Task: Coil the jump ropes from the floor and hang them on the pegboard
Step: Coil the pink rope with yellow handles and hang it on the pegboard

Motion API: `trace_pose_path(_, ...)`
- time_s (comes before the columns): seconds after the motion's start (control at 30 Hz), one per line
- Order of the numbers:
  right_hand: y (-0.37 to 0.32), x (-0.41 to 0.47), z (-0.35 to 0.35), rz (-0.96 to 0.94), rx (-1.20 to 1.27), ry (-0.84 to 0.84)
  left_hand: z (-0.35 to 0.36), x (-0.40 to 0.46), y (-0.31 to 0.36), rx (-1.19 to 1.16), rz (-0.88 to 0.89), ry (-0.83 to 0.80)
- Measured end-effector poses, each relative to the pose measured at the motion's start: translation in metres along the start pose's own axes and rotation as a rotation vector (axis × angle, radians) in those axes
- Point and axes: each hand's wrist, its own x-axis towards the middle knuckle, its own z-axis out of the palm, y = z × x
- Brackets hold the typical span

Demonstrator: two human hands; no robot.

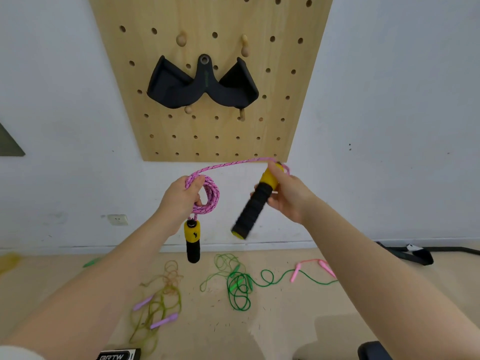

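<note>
My left hand [181, 197] grips a small coil of pink braided jump rope [211, 194]; one yellow-and-black handle [193, 240] dangles below the fist. A strand runs from the coil up and right to my right hand [288, 196], which holds the second yellow-and-black handle [253, 206] tilted, black end down. Both hands are raised just below the wooden pegboard [220, 136] on the wall. On the floor lie an olive rope with lilac handles [158, 307], a green rope [240, 287] and a rope with pink handles [311, 268].
A black padded grip attachment [181, 87] hangs on the pegboard, with wooden pegs [181, 39] above and below it. A black strap [415, 254] lies along the wall at right. A wall socket [118, 219] sits low at left. A dark object [374, 352] is at the bottom right.
</note>
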Motion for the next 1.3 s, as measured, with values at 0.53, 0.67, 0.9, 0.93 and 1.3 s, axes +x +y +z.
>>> trace_pose_path(0.53, 0.014, -0.025, 0.039, -0.496, -0.214, -0.336, 0.001, 0.000, 0.009, -0.130, -0.163, -0.148)
trace_pose_path(0.67, 0.007, -0.027, 0.049, -0.657, -0.604, -0.292, 0.003, -0.005, 0.015, -0.089, -0.151, -0.160)
trace_pose_path(0.9, 0.002, -0.020, 0.042, -0.645, -0.676, -0.432, 0.000, -0.006, 0.014, -0.245, -0.167, -0.194)
trace_pose_path(0.93, 0.002, -0.020, 0.040, -0.593, -0.613, -0.464, -0.001, -0.005, 0.017, -0.333, -0.182, -0.229)
trace_pose_path(1.3, 0.002, -0.015, 0.035, -0.605, -0.548, -0.461, -0.001, -0.004, 0.027, -0.456, -0.081, -0.308)
